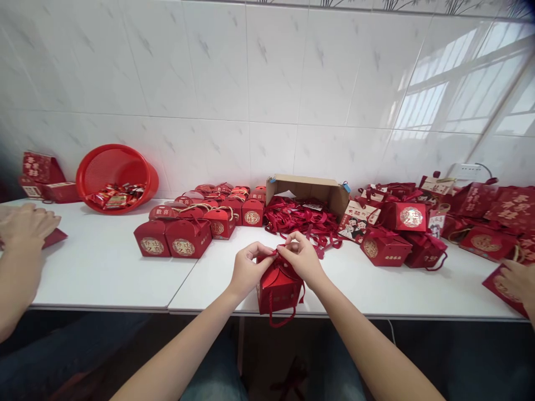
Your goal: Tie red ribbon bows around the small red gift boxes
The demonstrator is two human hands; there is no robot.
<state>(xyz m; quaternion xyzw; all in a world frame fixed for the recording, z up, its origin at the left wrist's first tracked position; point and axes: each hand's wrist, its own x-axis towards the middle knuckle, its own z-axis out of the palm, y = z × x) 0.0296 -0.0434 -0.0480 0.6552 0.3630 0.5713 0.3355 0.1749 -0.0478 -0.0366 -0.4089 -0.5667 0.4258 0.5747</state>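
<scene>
A small red box (279,291) stands at the front edge of the white table, its red cord handle hanging over the edge. My left hand (251,266) pinches a red ribbon (275,252) at the top of the box, thumb and forefinger together. From the other side, my right hand (301,257) also has its fingers closed on the ribbon, close to the left fingertips. Behind the hands, a cardboard carton (311,181) lies open toward me, with a pile of red ribbons (298,215) in and in front of it.
Finished-looking red boxes (188,239) are grouped left of the carton, more (387,247) at the right. A red basket (151,179) of wrapped sweets lies tilted at back left. Other people's hands work at far left (27,228) and far right (520,284).
</scene>
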